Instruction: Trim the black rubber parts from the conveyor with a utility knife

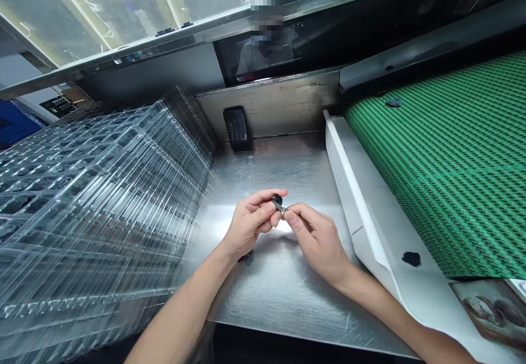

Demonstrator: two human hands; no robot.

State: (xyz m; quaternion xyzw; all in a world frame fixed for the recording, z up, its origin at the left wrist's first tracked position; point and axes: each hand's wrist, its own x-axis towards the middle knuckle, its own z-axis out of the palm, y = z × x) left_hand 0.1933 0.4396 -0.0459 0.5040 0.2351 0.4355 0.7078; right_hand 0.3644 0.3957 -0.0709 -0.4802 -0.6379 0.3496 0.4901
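Note:
My left hand [249, 224] and my right hand [316, 240] meet above the stainless steel table [279, 298]. My left fingers pinch a small black part [277, 199], which has a short metal piece [280, 208] sticking out of it. My right thumb and forefinger grip that metal piece from the right. A second small dark part [248, 257] lies on the steel just below my left wrist, partly hidden by it.
A tall stack of clear plastic trays [94, 205] fills the left side. At the right, a white guide rail [361, 216] borders a green mesh conveyor belt [444, 161]. A black piece [411, 259] rests on the white ledge, and a black box [237, 128] stands at the back.

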